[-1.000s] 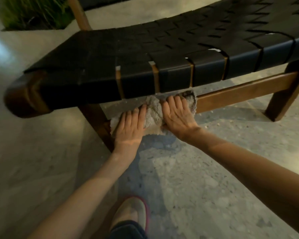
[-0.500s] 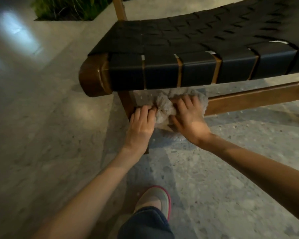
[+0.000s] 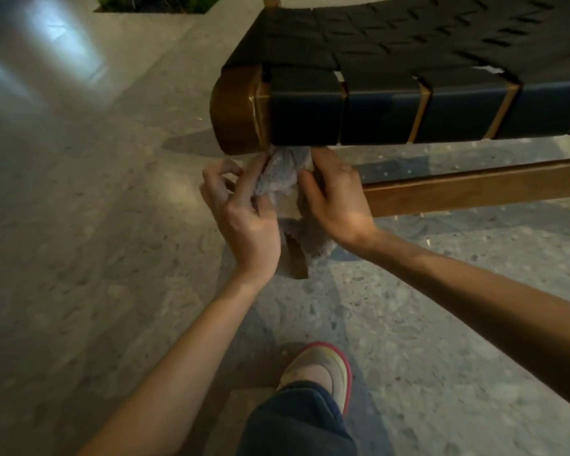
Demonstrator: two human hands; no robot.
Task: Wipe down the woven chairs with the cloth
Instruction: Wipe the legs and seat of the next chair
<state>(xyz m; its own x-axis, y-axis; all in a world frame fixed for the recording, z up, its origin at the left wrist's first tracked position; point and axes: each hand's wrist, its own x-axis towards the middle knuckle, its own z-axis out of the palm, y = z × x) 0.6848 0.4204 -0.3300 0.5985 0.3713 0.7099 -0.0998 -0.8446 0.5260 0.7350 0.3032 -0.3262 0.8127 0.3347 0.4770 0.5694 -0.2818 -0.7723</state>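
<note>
one woven chair (image 3: 408, 47), one grey cloth (image 3: 282, 174), two hands, your left hand (image 3: 244, 222) and right hand (image 3: 338, 199), one shoe (image 3: 323, 370) near, one planter (image 3: 155, 3) far left.

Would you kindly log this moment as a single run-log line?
phase: wiping chair leg | left hand: pinches cloth | right hand: grips cloth round leg | woven seat: above hands

The bare left forearm (image 3: 185, 350) rises from the lower edge and the bare right forearm (image 3: 474, 291) comes in from the right, so the 2 wrists sit close together. The left hand (image 3: 244, 212) shows its back, forefinger and thumb pinching a cloth (image 3: 282, 174), the other 3 fingers loosely curled. The right hand (image 3: 338, 199), just beside it, curls round the same cloth.
</note>
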